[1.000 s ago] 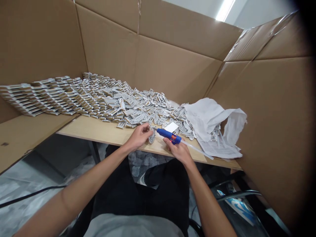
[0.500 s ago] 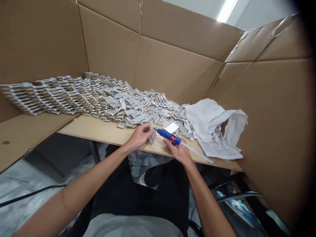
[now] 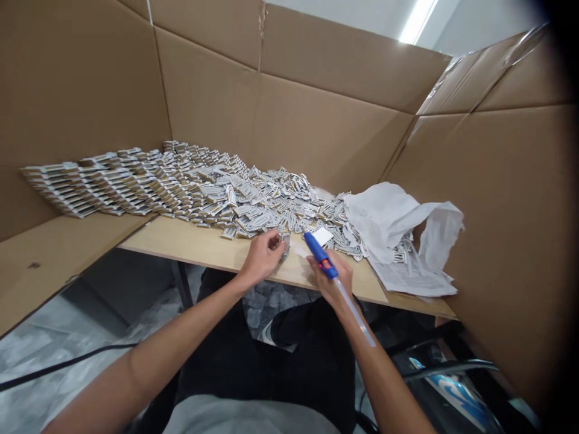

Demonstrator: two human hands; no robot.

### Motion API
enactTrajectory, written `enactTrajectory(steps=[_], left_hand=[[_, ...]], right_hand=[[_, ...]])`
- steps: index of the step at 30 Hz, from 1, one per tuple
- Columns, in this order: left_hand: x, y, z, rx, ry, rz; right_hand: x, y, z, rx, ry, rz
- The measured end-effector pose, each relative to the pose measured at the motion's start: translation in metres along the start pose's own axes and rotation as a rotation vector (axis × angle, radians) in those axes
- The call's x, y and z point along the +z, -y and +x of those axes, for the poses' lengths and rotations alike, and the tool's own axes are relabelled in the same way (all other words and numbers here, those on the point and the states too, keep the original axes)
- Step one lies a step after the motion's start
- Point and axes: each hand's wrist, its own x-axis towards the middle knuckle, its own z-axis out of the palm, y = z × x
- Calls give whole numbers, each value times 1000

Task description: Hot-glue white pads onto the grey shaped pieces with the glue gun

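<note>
Glue gun [image 3: 322, 256] swung to eleven o'clock, right hand [image 3: 335, 278] gripping. My left hand [image 3: 263, 258] pinches a half-hidden slotted piece [image 3: 286, 243].

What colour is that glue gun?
Mostly blue: the glue gun has an orange-red patch; head view.

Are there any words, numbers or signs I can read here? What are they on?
None can be read.
Blue-and-white marking, lower right: too blurred to read.
Blue glue gun: no readable label.
Grey pieces: too small to tell.
White card: no readable writing.
</note>
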Motion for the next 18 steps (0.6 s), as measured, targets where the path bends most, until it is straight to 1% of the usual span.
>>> enactTrajectory(steps=[2, 4, 5, 7, 9, 12, 14, 15, 16, 18], left_hand=[[2, 4, 1, -37, -15, -49], [2, 5, 4, -98, -26, -122], [-1, 4, 6, -125, -28, -148], [-12, -1, 12, -148, -42, -145], [-30, -7, 20, -119, -87, -71], [-63, -14, 39, -68, -226, 36], [-80, -14, 56, -105, -326, 104], [-85, -14, 65, -145, -333, 159], [-87, -13, 75, -181, -306, 237], [-88, -13, 95, -205, -204, 419]], right_hand=[[-3, -2, 2, 206, -26, 61], [-6, -4, 5, 380, 23, 122], [-6, -6, 6, 431, 49, 147], [-5, -10, 8, 474, 69, 217], [-2, -14, 9, 511, 55, 350], [4, -17, 14, 603, 6, 619], [6, -18, 18, 644, -19, 762], [6, -18, 21, 652, -30, 815], [6, -18, 23, 654, -37, 858], [5, -17, 26, 658, -53, 918]])
